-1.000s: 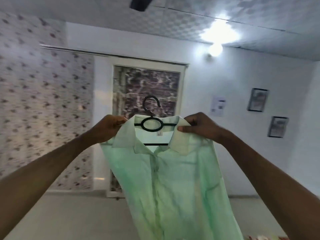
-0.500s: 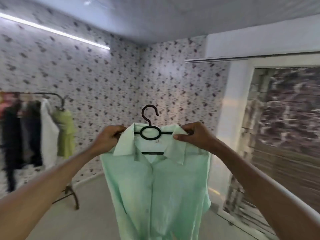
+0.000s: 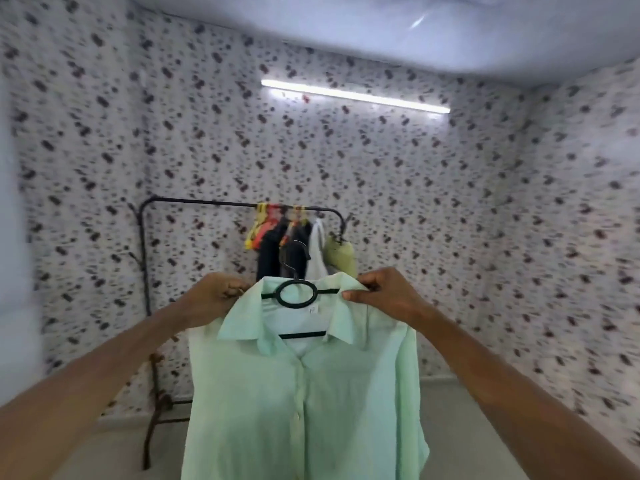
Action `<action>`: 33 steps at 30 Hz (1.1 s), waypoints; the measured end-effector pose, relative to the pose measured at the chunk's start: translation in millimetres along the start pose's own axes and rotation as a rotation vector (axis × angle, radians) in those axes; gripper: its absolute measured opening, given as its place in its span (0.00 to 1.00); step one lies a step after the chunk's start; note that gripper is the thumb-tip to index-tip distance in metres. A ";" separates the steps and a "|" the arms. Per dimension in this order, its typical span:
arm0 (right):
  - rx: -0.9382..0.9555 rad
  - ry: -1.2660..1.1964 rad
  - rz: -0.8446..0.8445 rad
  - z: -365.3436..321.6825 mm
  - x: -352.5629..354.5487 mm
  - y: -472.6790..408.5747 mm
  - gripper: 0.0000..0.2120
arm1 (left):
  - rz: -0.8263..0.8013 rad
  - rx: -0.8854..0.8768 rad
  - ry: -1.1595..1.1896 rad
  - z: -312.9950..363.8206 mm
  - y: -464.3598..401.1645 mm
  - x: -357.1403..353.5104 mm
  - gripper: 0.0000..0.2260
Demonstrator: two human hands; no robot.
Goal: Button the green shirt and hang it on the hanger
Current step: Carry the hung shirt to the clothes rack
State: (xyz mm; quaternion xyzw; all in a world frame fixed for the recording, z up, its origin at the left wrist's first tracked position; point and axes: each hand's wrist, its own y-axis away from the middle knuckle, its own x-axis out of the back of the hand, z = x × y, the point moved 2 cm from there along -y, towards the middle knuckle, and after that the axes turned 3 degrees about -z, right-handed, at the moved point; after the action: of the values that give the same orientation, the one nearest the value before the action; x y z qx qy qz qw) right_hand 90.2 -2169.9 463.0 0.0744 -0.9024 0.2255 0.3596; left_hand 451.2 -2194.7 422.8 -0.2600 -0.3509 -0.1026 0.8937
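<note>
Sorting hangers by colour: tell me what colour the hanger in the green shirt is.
Black, clearest in the head view: hanger.

We see a black metal clothes rack (image 3: 194, 201) standing on the pale floor (image 3: 104, 455) against the speckled wall. On its top rail hang yellow and red plastic hangers (image 3: 260, 225), dark garments (image 3: 277, 251), a white garment (image 3: 317, 251) and an olive-green garment (image 3: 341, 254), bunched toward the rail's right end. The rack's left post reaches down to a foot resting on the floor.
</note>
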 end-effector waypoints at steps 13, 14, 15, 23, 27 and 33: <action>0.022 -0.126 0.008 0.1 -213.5 -362.2 0.08 | 0.124 0.052 -0.183 -289.6 -139.0 204.1 0.10; 0.002 -0.134 0.006 0.0 -219.1 -382.7 0.08 | 0.131 0.056 -0.183 -301.9 -154.1 212.2 0.10; -0.015 -0.142 0.001 0.8 -225.2 -401.9 0.08 | 0.136 0.059 -0.181 -315.5 -168.9 218.6 0.10; -0.053 -0.215 0.052 38.8 -297.6 -580.9 0.04 | 0.196 0.103 -0.204 -463.7 -300.7 260.6 0.09; -0.046 -0.250 0.084 69.0 -327.1 -673.0 0.07 | 0.191 0.103 -0.241 -531.9 -375.2 283.9 0.09; -0.110 -0.286 0.052 100.7 -362.3 -816.1 0.08 | 0.201 0.176 -0.257 -618.8 -480.0 319.0 0.07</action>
State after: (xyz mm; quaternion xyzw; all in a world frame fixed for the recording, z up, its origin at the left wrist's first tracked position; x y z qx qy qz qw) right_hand 534.8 -2950.3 439.8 0.0623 -0.9571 0.1720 0.2247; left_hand 864.5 -2932.1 445.7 -0.2257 -0.4420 0.0521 0.8666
